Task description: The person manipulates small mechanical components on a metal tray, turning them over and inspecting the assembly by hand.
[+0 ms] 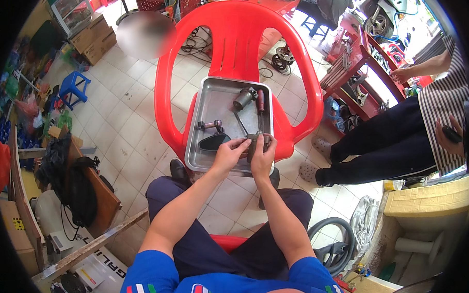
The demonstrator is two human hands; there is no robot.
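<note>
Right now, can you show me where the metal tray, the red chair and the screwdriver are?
metal tray (212, 101): head view, bare floor of the tray.
red chair (236, 38): head view, middle of the backrest.
screwdriver (261, 100): head view, its dark red handle.

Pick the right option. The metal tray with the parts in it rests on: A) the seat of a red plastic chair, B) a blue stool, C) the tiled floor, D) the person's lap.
A: the tray lies on the seat of the red chair, between its arms, while both hands, left hand and right hand, hold a small grey part over its near edge.
</note>
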